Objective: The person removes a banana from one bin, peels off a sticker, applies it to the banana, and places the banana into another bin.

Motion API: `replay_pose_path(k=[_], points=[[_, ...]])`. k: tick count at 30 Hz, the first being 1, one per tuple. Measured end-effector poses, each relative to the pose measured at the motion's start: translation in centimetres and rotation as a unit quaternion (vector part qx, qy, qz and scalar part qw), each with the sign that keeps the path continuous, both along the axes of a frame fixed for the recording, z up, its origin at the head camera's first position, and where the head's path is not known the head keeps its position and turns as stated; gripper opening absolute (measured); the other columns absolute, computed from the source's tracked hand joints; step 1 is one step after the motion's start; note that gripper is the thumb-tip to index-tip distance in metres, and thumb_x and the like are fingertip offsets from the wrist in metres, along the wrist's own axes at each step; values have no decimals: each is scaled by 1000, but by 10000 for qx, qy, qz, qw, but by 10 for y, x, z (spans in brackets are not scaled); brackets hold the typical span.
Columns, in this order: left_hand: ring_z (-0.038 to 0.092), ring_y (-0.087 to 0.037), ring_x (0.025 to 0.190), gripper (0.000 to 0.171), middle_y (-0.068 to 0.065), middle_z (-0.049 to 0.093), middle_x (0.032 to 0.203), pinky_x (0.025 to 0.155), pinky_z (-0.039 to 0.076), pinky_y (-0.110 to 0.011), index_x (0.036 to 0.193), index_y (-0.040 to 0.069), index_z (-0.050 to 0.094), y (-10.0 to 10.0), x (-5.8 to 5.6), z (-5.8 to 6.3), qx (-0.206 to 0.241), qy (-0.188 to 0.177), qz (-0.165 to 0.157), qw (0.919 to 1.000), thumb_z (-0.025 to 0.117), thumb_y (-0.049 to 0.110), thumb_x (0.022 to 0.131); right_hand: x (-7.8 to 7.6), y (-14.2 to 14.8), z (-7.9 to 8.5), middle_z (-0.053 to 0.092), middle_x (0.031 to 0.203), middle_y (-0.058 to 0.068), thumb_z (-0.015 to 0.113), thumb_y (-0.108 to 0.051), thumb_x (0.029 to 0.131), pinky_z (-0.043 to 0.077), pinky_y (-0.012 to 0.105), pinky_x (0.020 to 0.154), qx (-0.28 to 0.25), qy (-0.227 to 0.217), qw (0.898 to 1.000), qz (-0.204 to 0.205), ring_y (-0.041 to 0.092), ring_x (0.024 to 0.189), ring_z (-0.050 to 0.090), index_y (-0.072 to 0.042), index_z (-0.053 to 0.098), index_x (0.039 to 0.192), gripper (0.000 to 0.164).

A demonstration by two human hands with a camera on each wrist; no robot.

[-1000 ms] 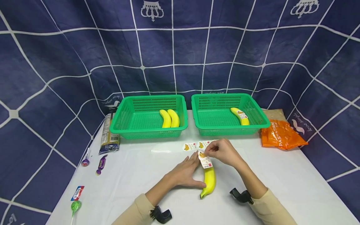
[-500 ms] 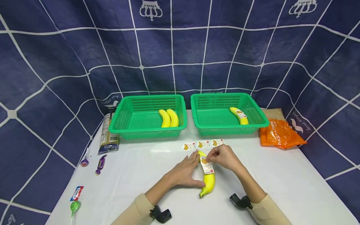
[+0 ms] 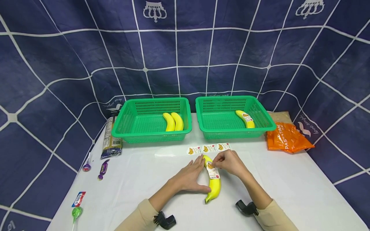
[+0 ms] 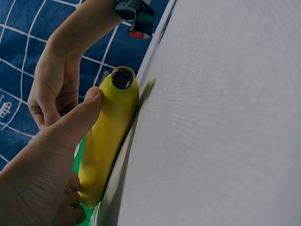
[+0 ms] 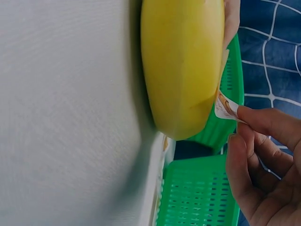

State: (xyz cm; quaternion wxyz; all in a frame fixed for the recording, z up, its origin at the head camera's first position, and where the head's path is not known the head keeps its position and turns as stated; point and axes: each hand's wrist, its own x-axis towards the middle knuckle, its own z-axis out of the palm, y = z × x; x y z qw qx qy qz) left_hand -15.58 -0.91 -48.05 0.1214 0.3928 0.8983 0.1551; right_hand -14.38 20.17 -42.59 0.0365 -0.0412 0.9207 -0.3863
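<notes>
A yellow banana (image 3: pixel 214 188) lies on the white table in front of me, its dark tip toward me. My left hand (image 3: pixel 188 178) holds it along its left side, thumb near the close end and fingers at the far end. In the left wrist view the thumb touches the banana (image 4: pixel 107 141) just below its tip. A white sticker with a banana picture (image 3: pixel 214 173) lies along the banana's upper part. My right hand (image 3: pixel 230 163) pinches the far corner of this sticker; the right wrist view shows that corner (image 5: pixel 225 107) lifted off the peel.
Behind the hands lies a backing strip (image 3: pixel 170 152) with 3 stickers. A left green basket (image 3: pixel 151 138) contains two bananas; the right one (image 3: pixel 237 133) contains a stickered banana. An orange pasta bag (image 3: pixel 289 138), another food packet (image 3: pixel 112 138), a wrapped candy (image 3: pixel 103 169) and lollipops (image 3: pixel 76 212) lie at the sides.
My right hand has brought the sticker down and toward me onto the banana, uncovering the banana's far end and the third sticker on the strip. The left hand has stayed in place.
</notes>
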Motion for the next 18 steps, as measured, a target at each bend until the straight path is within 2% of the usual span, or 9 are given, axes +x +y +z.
replay_pose_path(k=[7, 14, 18], points=[[5, -18, 154, 122, -11, 2, 166, 123, 22, -45, 157, 5, 10, 0, 0, 0, -8, 57, 7, 10000, 54, 83, 74, -1, -1, -5, 68, 63, -4, 80, -11, 75, 49, 23, 55, -3, -146, 9999, -46, 10, 59, 58, -11, 75, 71, 7], [3, -15, 153, 121, -9, 1, 166, 123, 21, -44, 157, 7, 8, 0, 0, -1, -17, 11, 16, 10000, 53, 83, 74, -4, -1, -10, 68, 65, -5, 81, -17, 76, 46, 24, 58, 202, -108, 9996, -188, 9, 62, 57, -13, 74, 71, 10], [3, -15, 153, 121, -9, 1, 166, 123, 21, -44, 157, 7, 9, -1, -1, -2, -20, 7, 18, 10000, 53, 83, 74, -9, 1, -17, 66, 64, -4, 81, -20, 77, 46, 25, 55, 27, -347, 9990, -288, 11, 59, 56, -12, 73, 72, 13]])
